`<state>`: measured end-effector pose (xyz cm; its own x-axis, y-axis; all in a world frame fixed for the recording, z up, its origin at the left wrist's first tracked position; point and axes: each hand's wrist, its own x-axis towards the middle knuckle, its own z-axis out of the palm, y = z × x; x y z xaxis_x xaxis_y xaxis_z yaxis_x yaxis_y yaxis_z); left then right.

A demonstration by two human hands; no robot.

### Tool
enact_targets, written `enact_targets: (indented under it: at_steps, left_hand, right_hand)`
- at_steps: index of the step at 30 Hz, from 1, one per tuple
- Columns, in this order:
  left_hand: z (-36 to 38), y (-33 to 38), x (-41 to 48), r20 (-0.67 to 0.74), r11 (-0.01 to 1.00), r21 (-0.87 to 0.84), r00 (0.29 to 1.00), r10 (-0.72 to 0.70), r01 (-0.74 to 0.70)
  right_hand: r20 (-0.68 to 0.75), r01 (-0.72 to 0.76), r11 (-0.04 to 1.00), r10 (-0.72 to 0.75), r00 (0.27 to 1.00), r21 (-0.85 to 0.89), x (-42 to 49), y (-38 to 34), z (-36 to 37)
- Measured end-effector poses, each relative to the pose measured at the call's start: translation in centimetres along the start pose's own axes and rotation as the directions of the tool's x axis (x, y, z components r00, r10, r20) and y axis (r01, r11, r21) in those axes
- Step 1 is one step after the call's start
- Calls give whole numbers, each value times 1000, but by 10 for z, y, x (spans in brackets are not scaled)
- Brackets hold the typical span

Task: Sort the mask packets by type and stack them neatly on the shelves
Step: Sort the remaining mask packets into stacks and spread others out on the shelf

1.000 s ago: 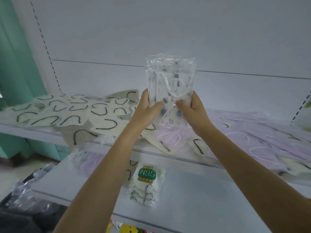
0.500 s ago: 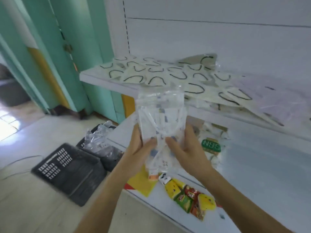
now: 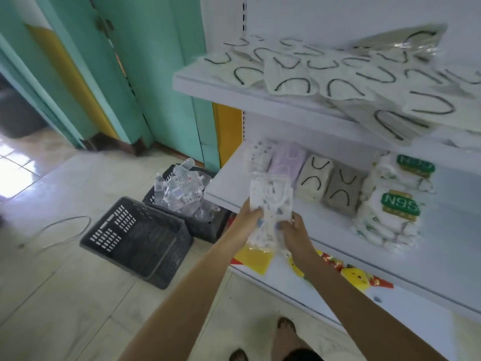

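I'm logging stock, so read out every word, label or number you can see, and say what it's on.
"N95": green label on the front stack of white packets.
Green label on the rear stack: blurred, unreadable.
Small labels on the crate packets: too small to read.
Print on the snack packets, bottom shelf: too blurred.
Held packet: pattern only, no readable text.

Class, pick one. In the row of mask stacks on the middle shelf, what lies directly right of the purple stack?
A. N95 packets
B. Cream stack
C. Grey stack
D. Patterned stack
B: the cream stack sits right beside the purple stack, with the grey stack further right.
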<state>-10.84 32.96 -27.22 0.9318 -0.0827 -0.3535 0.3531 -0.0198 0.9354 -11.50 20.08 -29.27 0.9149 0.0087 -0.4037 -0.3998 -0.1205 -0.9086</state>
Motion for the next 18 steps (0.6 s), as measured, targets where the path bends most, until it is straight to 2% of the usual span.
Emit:
enact_targets:
  at_steps: [2, 4, 6, 8, 13, 18]
  left_hand:
    - [-10, 0, 22, 58, 999, -30, 998, -24, 26]
    - [-25, -5, 49, 83, 989, 0, 986, -147, 147]
    - [-41, -8, 75, 57, 954, 47, 953, -299, 297]
    - [-52, -8, 102, 16, 940, 40, 941, -339, 338]
    - [-75, 3, 176, -133, 976, 114, 976, -170, 185]
    - [-90, 6, 250, -172, 960, 271, 985, -25, 72]
  right_hand:
    - [-21, 25, 999, -26, 999, -32, 17, -8, 3]
    - [-50, 41, 998, -43, 998, -41, 40, -14, 6]
    - [-92, 9, 1000, -10, 996, -13, 69, -17, 10]
    - [-107, -37, 999, 38, 993, 13, 100, -21, 19]
    - [-79, -45, 999, 44, 996, -15, 174, -36, 46]
    - [-136, 45, 998, -50, 989, -40, 235, -41, 63]
